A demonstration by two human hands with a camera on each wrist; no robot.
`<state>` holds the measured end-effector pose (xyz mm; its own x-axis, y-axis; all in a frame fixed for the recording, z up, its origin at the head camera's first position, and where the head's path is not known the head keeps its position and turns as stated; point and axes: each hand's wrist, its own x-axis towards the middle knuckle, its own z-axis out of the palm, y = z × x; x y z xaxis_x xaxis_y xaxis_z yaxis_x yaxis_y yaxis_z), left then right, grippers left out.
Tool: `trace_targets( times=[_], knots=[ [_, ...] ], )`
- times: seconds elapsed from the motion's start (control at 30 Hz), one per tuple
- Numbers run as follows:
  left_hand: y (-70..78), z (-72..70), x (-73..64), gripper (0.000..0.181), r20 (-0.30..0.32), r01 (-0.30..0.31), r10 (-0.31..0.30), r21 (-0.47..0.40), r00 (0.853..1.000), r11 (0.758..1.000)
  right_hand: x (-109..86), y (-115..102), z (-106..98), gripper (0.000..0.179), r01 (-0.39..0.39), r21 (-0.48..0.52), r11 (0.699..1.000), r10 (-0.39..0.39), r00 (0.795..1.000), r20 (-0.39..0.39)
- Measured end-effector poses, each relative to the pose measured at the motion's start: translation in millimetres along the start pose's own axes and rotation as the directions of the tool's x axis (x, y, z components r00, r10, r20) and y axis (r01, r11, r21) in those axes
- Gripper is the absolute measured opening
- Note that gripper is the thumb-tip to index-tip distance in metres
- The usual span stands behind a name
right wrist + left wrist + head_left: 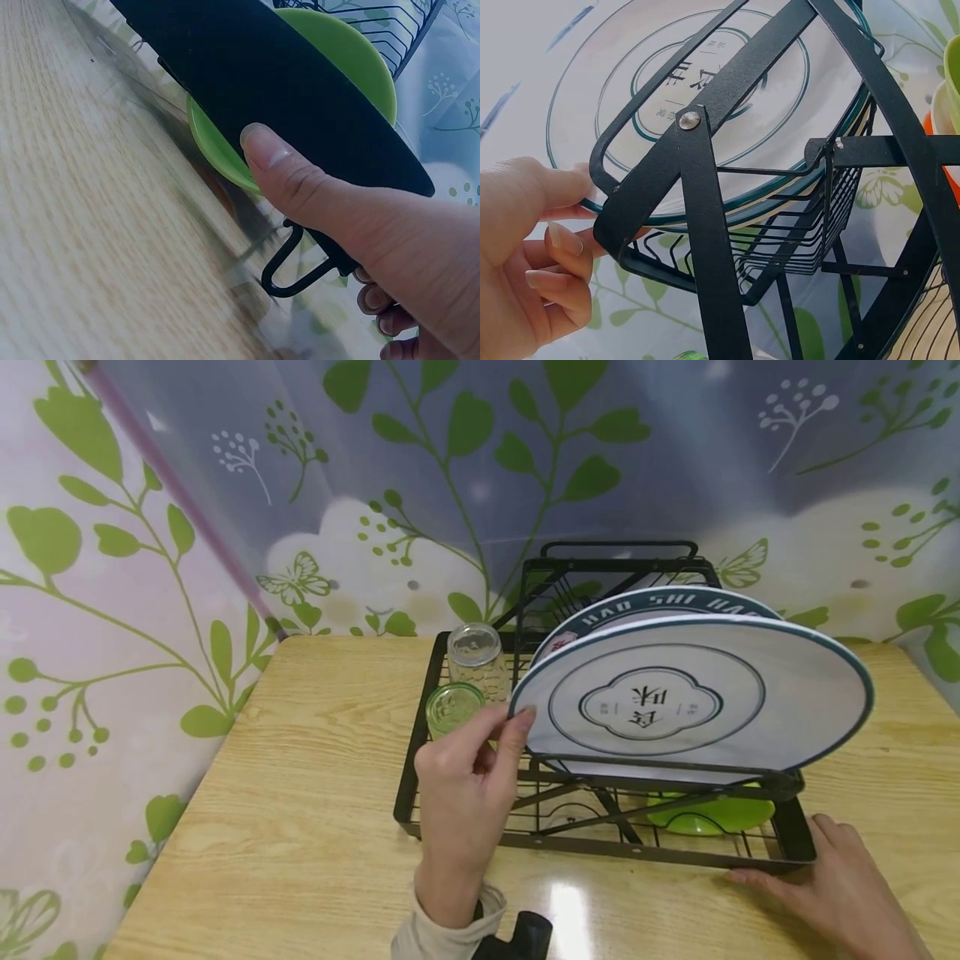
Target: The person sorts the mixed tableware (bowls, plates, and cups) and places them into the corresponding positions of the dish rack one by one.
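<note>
My left hand [472,785] pinches the left rim of a large white oval plate [667,693] with a teal edge and dark characters. The plate stands leaning in the upper tier of a black wire dish rack [585,846]. Behind it, a second plate [660,599] with a teal lettered band is partly hidden. In the left wrist view, the thumb and index finger meet at the plate's edge beside the rack bars. My right hand [840,885] grips the rack's front right corner, its thumb [270,150] over the black side in the right wrist view.
At the rack's left stand a clear glass [476,647] and a green glass [455,706]. A green dish [712,814] lies in the lower tier at the right. The wooden table [300,777] meets a leaf-patterned wall covering [420,468] behind the rack.
</note>
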<state>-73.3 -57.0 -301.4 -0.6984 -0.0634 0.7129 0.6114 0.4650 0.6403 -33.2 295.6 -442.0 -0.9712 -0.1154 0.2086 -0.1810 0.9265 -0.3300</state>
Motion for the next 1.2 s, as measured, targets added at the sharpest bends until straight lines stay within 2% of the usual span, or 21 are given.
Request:
trace_targets(
  times=[0.13, 0.5, 0.7, 0.93, 1.2],
  knots=[
    [-1.6, -0.7, 0.3, 0.015, -0.008, 0.000, 0.000, -0.008, 1.000, 1.000, 3.3, -0.4, 0.4, 0.090, -0.028, 0.030, 0.999, 0.028, 0.999, 0.019],
    [-3.0, -3.4, -1.4, 0.014, -0.002, 0.010, -0.010, -0.001, 1.000, 1.000, 3.6, -3.2, 3.9, 0.086, -0.029, 0.076, 0.997, 0.024, 0.998, 0.064],
    [-1.7, -3.6, -1.9, 0.012, 0.007, 0.006, -0.006, -0.015, 1.000, 1.000, 0.4, -1.1, 5.8, 0.083, -0.022, 0.116, 0.993, 0.017, 0.999, 0.043],
    [-0.8, -1.7, 0.0, 0.013, 0.020, -0.004, 0.004, -0.019, 1.000, 1.000, -3.8, 1.5, 5.4, 0.085, -0.075, 0.110, 0.991, 0.067, 0.995, 0.076],
    [-0.7, 0.1, 0.9, 0.014, 0.027, 0.012, -0.011, -0.019, 1.000, 1.000, -1.3, 4.3, 5.7, 0.079, -0.054, 0.106, 0.993, 0.049, 0.997, 0.056]
  ],
)
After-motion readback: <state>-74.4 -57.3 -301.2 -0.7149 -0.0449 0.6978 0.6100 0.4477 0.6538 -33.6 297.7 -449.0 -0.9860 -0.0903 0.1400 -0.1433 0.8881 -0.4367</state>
